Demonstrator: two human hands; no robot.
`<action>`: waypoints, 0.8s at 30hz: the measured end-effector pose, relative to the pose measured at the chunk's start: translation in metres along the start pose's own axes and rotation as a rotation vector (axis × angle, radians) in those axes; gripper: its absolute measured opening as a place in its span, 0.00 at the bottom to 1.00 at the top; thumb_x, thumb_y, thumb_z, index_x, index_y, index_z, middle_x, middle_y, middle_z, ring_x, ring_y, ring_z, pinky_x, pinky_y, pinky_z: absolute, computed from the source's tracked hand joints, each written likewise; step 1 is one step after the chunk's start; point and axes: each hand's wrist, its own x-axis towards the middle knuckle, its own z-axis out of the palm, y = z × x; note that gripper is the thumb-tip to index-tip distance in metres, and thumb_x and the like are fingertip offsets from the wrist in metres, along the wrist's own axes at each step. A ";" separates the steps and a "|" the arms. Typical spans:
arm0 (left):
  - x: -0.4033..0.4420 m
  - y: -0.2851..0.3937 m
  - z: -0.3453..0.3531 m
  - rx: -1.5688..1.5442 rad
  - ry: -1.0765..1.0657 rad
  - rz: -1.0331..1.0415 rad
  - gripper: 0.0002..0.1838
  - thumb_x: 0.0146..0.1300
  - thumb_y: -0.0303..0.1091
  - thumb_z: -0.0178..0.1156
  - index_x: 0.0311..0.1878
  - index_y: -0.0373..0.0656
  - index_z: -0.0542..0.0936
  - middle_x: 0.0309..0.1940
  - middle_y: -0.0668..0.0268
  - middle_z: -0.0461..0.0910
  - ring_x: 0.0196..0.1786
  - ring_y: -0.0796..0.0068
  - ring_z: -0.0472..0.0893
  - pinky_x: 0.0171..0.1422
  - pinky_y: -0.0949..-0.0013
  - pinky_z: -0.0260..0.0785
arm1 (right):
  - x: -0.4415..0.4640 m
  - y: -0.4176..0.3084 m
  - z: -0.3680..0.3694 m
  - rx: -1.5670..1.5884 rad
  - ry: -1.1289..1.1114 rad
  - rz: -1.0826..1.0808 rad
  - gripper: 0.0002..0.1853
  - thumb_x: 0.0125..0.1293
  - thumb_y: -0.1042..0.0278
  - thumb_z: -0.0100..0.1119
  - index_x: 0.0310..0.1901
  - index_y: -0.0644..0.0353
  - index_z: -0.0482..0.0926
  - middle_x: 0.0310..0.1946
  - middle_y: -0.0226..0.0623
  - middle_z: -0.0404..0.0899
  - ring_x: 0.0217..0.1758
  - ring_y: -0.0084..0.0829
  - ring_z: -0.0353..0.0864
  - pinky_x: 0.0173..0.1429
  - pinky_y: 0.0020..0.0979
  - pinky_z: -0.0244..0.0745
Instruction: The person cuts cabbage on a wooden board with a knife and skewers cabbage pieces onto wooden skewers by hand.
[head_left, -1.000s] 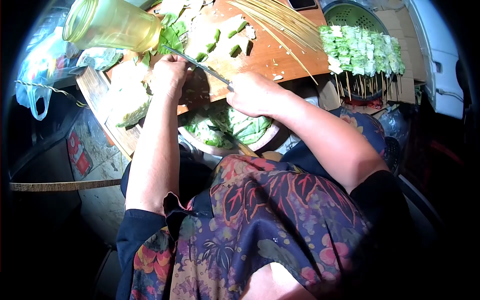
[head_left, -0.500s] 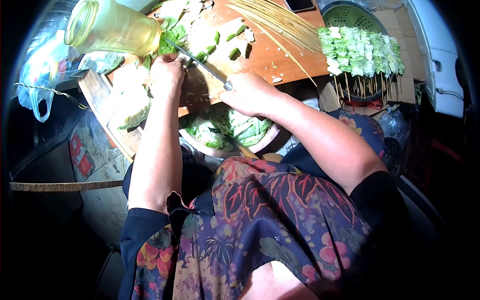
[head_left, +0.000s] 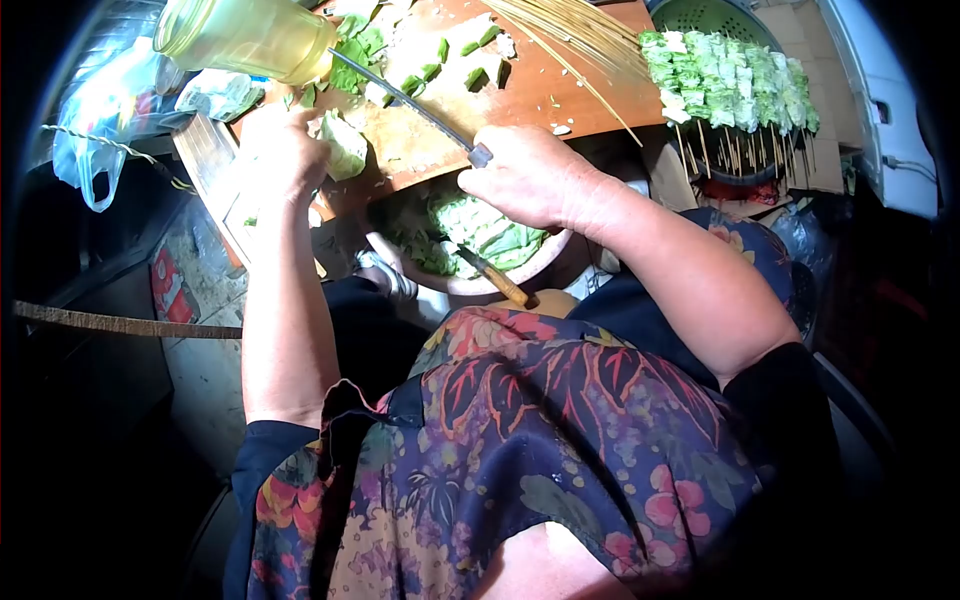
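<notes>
In the head view my right hand is closed round the handle of a long knife. Its blade slants up and left over the cutting board, its tip near a jar. My left hand is at the board's left front corner, fingers curled on a pale green piece of cabbage; glare washes out part of the hand. Cut green pieces and small white scraps lie on the wooden board. Below the board's front edge, a bowl holds cabbage leaves and a wooden-handled knife.
A yellowish jar stands tilted in view at upper left, beside a plastic bag. Bamboo skewers lie at the board's back. Skewered cabbage rests across a green colander at right, near cardboard.
My left hand has moved left and toward me, away from the blade, onto the cabbage. My right hand has shifted slightly right with the knife. The view has shifted a little.
</notes>
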 end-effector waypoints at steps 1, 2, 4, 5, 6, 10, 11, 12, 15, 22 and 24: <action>-0.005 0.003 0.001 0.113 -0.039 0.018 0.30 0.52 0.27 0.57 0.63 0.47 0.74 0.55 0.56 0.78 0.58 0.62 0.78 0.61 0.65 0.69 | -0.001 0.001 0.002 0.001 0.003 -0.002 0.19 0.57 0.56 0.55 0.36 0.69 0.76 0.34 0.55 0.79 0.41 0.50 0.80 0.48 0.41 0.73; -0.007 0.004 0.002 0.117 -0.061 0.018 0.32 0.51 0.30 0.61 0.64 0.49 0.73 0.59 0.57 0.75 0.61 0.63 0.75 0.64 0.65 0.66 | -0.002 0.003 0.004 -0.024 0.008 -0.008 0.19 0.57 0.56 0.55 0.36 0.69 0.76 0.34 0.55 0.79 0.41 0.50 0.80 0.48 0.41 0.73; -0.003 -0.004 0.015 -0.048 -0.071 -0.027 0.30 0.51 0.32 0.63 0.62 0.48 0.75 0.57 0.57 0.77 0.62 0.61 0.74 0.65 0.64 0.66 | -0.004 0.005 0.008 -0.050 0.015 -0.016 0.19 0.57 0.56 0.55 0.36 0.69 0.76 0.33 0.55 0.79 0.41 0.50 0.80 0.48 0.42 0.74; 0.000 -0.009 0.021 -0.215 -0.080 -0.073 0.28 0.50 0.33 0.65 0.59 0.48 0.77 0.55 0.56 0.78 0.62 0.59 0.73 0.65 0.62 0.65 | -0.004 0.007 0.010 -0.067 0.009 -0.024 0.19 0.57 0.56 0.55 0.36 0.69 0.76 0.32 0.56 0.79 0.41 0.51 0.80 0.47 0.42 0.74; -0.003 -0.004 0.015 -0.216 -0.077 -0.071 0.28 0.50 0.33 0.65 0.59 0.48 0.77 0.55 0.56 0.78 0.62 0.59 0.73 0.65 0.62 0.65 | -0.005 0.007 0.011 -0.083 0.001 -0.031 0.19 0.57 0.56 0.55 0.36 0.69 0.76 0.32 0.56 0.79 0.40 0.52 0.80 0.47 0.43 0.74; -0.007 -0.002 0.030 -0.311 -0.249 -0.110 0.32 0.47 0.37 0.70 0.59 0.46 0.76 0.58 0.53 0.73 0.63 0.58 0.72 0.66 0.63 0.64 | -0.012 0.016 0.015 -0.087 0.023 -0.076 0.19 0.57 0.56 0.55 0.36 0.69 0.76 0.31 0.57 0.79 0.40 0.53 0.79 0.47 0.44 0.74; -0.003 -0.011 0.047 -0.403 -0.257 -0.068 0.33 0.46 0.38 0.71 0.60 0.46 0.76 0.60 0.52 0.72 0.63 0.57 0.72 0.67 0.63 0.64 | -0.012 0.018 0.017 -0.103 0.034 -0.082 0.19 0.57 0.56 0.55 0.36 0.69 0.76 0.31 0.57 0.79 0.41 0.54 0.79 0.47 0.44 0.74; -0.003 -0.012 0.053 -0.296 -0.130 0.010 0.30 0.50 0.35 0.69 0.59 0.45 0.76 0.38 0.59 0.80 0.35 0.72 0.80 0.41 0.69 0.72 | -0.013 0.018 0.019 -0.121 0.046 -0.088 0.19 0.57 0.56 0.56 0.36 0.69 0.76 0.32 0.57 0.79 0.41 0.54 0.79 0.47 0.44 0.74; 0.000 -0.019 0.052 -0.246 -0.205 0.151 0.25 0.52 0.36 0.67 0.56 0.44 0.78 0.41 0.59 0.80 0.36 0.71 0.80 0.41 0.69 0.73 | -0.016 0.011 0.018 -0.116 0.061 -0.091 0.20 0.54 0.61 0.52 0.40 0.72 0.78 0.33 0.61 0.80 0.42 0.54 0.81 0.51 0.44 0.75; -0.006 -0.023 0.054 0.074 0.099 0.359 0.22 0.54 0.38 0.67 0.53 0.42 0.79 0.44 0.61 0.79 0.33 0.69 0.81 0.42 0.68 0.73 | -0.012 0.012 0.022 -0.129 0.052 -0.100 0.20 0.57 0.55 0.56 0.36 0.69 0.76 0.34 0.58 0.79 0.42 0.54 0.79 0.49 0.43 0.74; -0.008 -0.020 0.050 0.030 0.073 0.362 0.21 0.55 0.38 0.67 0.52 0.41 0.79 0.39 0.59 0.80 0.35 0.70 0.80 0.43 0.68 0.73 | -0.012 0.009 0.019 -0.147 -0.002 -0.071 0.22 0.55 0.61 0.53 0.44 0.72 0.77 0.34 0.61 0.80 0.43 0.53 0.81 0.52 0.44 0.75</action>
